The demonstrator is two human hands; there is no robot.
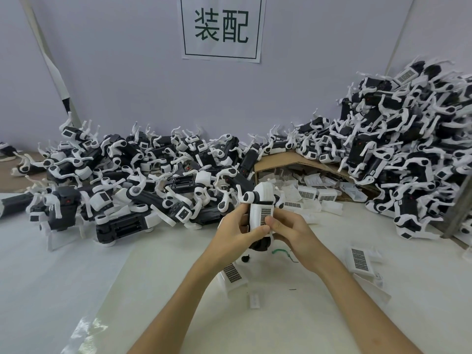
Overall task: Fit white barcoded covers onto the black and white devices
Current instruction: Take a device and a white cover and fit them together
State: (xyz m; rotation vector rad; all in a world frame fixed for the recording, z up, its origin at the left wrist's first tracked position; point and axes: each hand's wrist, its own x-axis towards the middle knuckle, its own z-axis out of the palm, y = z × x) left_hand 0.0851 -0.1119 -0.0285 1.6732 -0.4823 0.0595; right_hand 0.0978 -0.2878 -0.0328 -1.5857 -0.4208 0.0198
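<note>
A black and white device (260, 198) is held upright above the table's middle. My left hand (236, 232) grips its lower left side, thumb lying across the front. My right hand (290, 229) grips it from the right, its thumb pressing on the white barcoded cover (263, 213) that sits on the device's face. Loose barcoded covers lie flat on the table: one (232, 273) under my left forearm, one (358, 259) to the right.
Heaps of black and white devices (132, 180) fill the back left, and a taller heap (408, 149) rises at the right. A tipped cardboard box (281, 159) spills white covers behind my hands. A sign (221, 28) hangs on the wall. A small green wire (279, 251) lies near.
</note>
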